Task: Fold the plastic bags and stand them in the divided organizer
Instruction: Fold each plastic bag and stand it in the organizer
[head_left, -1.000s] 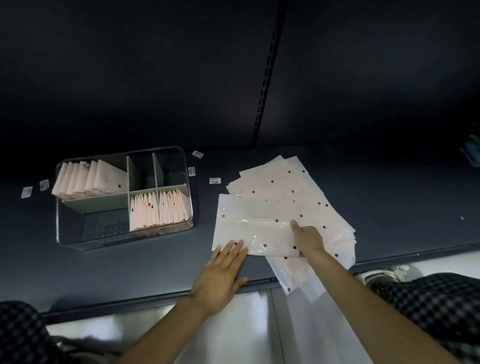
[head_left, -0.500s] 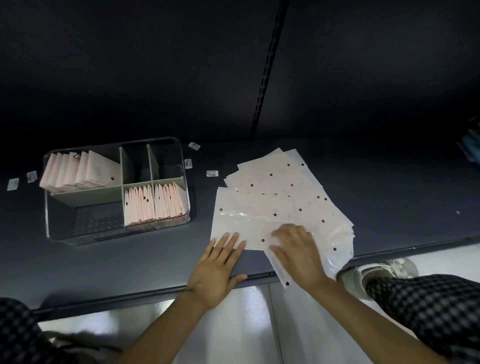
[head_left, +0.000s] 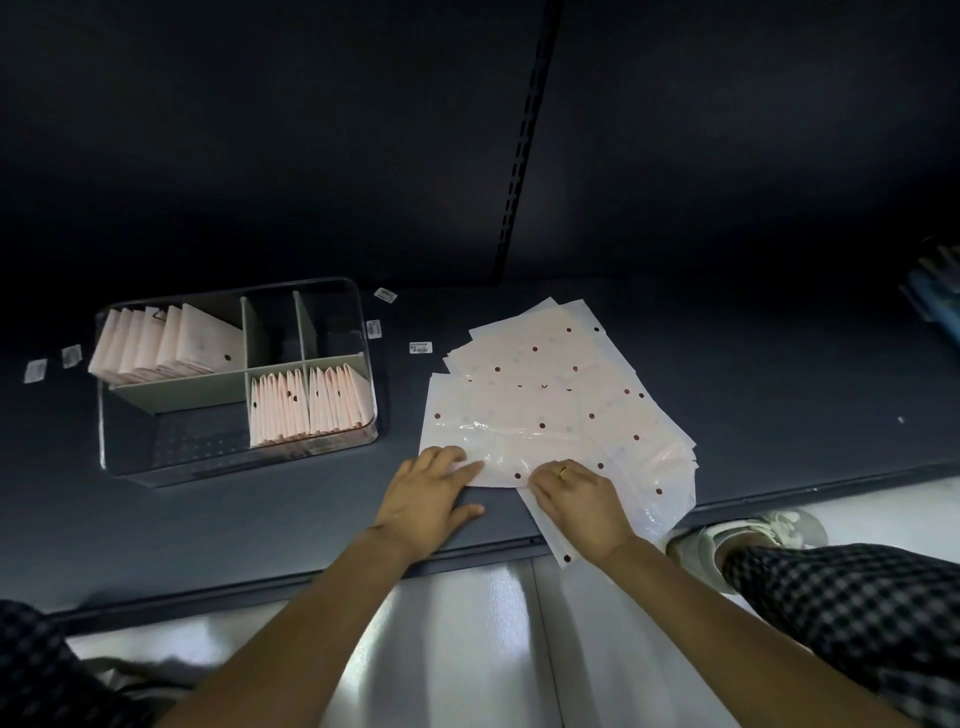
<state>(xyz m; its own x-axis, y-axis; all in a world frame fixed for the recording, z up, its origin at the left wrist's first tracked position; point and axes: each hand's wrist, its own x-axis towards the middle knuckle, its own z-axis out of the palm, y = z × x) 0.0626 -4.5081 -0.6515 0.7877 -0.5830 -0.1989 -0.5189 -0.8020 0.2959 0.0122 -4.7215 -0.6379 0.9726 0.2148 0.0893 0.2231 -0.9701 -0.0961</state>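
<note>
bags: loose pile (head_left: 545, 410) on shelf (head_left: 779, 395), right of organizer (head_left: 363, 364) | handling: we judge them light, limp, slippery (take 1 by near edge) | grip: left hand (head_left: 428, 493) flat on top bag (head_left: 478, 447); right hand (head_left: 582, 499) pinches its edge

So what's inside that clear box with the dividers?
The organizer holds folded bags standing on edge: one row in the back-left compartment, another front right. The two small back compartments look dark; their contents can't be made out. The front-left section shows only its bottom.
</note>
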